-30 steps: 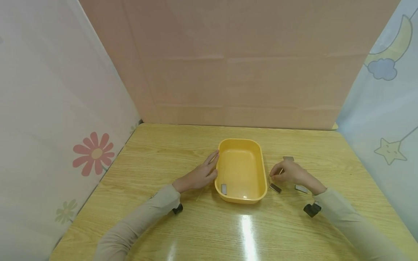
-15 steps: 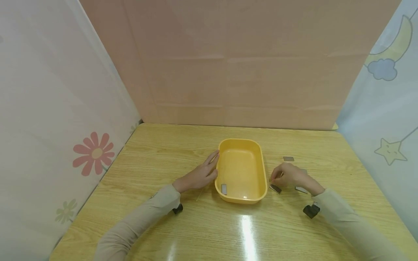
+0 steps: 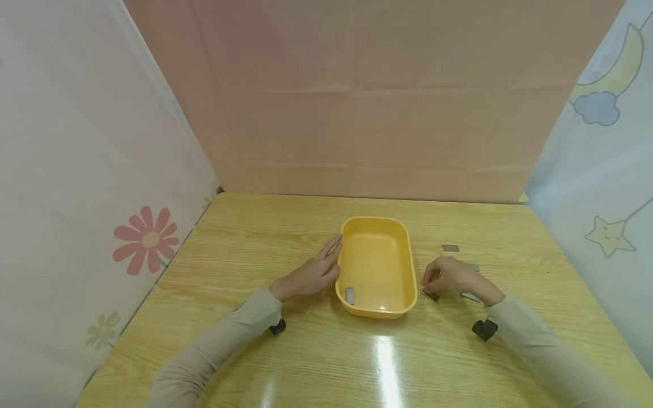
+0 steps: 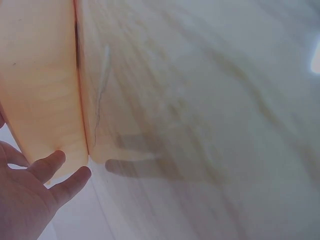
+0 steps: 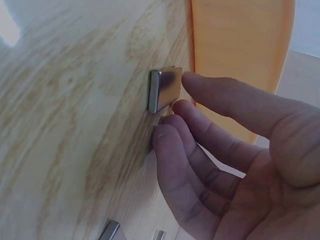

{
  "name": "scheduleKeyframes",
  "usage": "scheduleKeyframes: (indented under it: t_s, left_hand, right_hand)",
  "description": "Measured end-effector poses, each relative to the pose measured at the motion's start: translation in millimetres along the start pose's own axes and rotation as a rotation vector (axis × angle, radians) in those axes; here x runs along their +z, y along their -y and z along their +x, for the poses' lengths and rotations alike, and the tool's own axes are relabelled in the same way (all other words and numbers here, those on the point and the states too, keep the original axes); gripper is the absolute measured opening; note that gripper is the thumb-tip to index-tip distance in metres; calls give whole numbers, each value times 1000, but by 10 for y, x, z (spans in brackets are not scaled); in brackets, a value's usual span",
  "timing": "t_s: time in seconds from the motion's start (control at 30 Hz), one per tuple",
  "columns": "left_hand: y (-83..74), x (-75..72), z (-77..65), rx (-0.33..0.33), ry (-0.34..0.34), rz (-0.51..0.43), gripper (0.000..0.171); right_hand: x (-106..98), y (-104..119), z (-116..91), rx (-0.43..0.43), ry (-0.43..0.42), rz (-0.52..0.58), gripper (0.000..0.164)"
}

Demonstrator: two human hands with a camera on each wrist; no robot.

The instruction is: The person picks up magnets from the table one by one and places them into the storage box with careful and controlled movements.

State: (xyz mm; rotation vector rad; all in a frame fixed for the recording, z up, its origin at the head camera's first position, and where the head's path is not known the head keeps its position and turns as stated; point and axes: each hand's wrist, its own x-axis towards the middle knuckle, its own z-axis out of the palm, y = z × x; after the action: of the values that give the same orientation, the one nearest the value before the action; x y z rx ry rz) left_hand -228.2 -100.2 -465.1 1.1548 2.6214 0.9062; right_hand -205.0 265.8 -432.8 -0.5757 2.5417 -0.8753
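A yellow plastic tray [image 3: 376,266] stands mid-table, with one small flat rectangular piece [image 3: 350,296] inside at its near left corner. My left hand [image 3: 311,275] rests its extended fingers against the tray's left side. To the right of the tray, my right hand [image 3: 449,275] bends its fingers down at a small shiny metal-edged block [image 5: 167,89] lying on the table. In the right wrist view, thumb and index fingertips meet one end of this block; whether they pinch it is unclear. The other fingers curl below, holding nothing visible.
More flat pieces lie around the right hand: a brown-grey piece [image 3: 450,248] beyond it, a grey piece [image 3: 471,266] partly behind it, and another piece [image 3: 470,297] near the wrist. A pink-beige backdrop [image 3: 357,141] rises behind the wooden table [image 3: 265,226].
The right hand has come down and slightly nearer to the block beside the tray, uncovering the pieces behind it. Left hand and tray stay put.
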Motion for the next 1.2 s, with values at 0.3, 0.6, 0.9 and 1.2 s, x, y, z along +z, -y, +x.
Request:
scheduleKeyframes:
  t_s: [0.3, 0.6, 0.9, 1.2]
  left_hand:
    - [-5, 2, -6, 1, -3, -23, 60]
    - [-1, 0, 0, -5, 0, -22, 60]
    - [-4, -4, 9, -7, -8, -15, 60]
    - [-14, -2, 2, -7, -3, -14, 60]
  right_hand:
    - [13, 28, -11, 18, 2, -19, 10]
    - [-15, 3, 22, 37, 50, 13, 11]
    - [-41, -1, 71, 20, 110, 86, 8]
    - [-41, 24, 41, 18, 95, 71, 12]
